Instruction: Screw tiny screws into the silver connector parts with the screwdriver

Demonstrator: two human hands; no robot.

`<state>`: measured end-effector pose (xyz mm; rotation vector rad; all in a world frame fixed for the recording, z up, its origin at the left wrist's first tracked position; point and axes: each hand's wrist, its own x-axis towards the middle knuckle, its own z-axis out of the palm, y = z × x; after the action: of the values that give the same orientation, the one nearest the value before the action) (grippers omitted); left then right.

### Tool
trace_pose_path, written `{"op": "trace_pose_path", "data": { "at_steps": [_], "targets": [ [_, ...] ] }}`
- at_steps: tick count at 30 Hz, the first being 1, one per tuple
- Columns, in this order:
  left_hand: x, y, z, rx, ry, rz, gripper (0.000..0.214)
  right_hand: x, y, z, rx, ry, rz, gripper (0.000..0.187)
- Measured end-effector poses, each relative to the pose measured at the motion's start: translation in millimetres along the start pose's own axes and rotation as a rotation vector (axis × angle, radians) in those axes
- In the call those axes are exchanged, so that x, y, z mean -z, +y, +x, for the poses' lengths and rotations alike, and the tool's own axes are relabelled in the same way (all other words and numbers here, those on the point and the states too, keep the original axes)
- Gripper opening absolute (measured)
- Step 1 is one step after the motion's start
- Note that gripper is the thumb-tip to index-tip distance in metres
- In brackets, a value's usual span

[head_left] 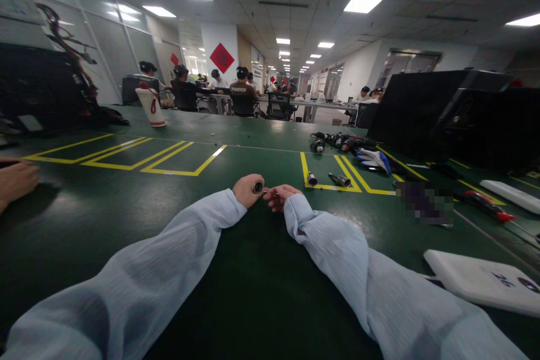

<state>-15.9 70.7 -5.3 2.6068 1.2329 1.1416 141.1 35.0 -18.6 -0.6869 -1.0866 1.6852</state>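
Note:
My left hand [246, 192] is closed around a small cylindrical metal fitting [257, 187], whose round, dark-centred end faces me. Close beside it, my right hand [282, 197] has its fingertips pinched together at a thin, shiny piece [266, 192] by the fitting. That piece is too small to name, and I cannot tell whether it joins the fitting. To the right of my hands, a short metal fitting [312, 179] and a longer metal fitting [340, 180] lie on the green table [253, 270], within a yellow-taped box.
A co-worker's hand [17, 180] rests at the left edge. A paper cup [151, 104] stands at the back left. Rightward lie dark cylindrical parts [319, 145], blue-white gloves [375, 161], a red-black screwdriver [485, 204] and a white power bank-like box [485, 278]. Black equipment [434, 107] stands behind.

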Motion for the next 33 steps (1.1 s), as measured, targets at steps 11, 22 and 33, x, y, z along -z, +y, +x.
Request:
{"op": "trace_pose_path", "data": {
  "at_steps": [11, 22, 33],
  "targets": [
    [-0.9, -2.6, 1.0, 0.000, 0.008, -0.259, 0.013, -0.7, -3.0, -4.6, 0.037, -0.052, 0.042, 0.011],
    [-2.9, -5.9, 0.7, 0.047, 0.027, -0.096, 0.020, -2.1, -1.1, -3.1, 0.037, -0.020, 0.017, 0.009],
    [-1.1, -3.7, 0.7, 0.005, 0.026, -0.248, 0.019, -2.1, -2.5, -4.3, 0.025, -0.042, 0.069, 0.014]
  ]
}}
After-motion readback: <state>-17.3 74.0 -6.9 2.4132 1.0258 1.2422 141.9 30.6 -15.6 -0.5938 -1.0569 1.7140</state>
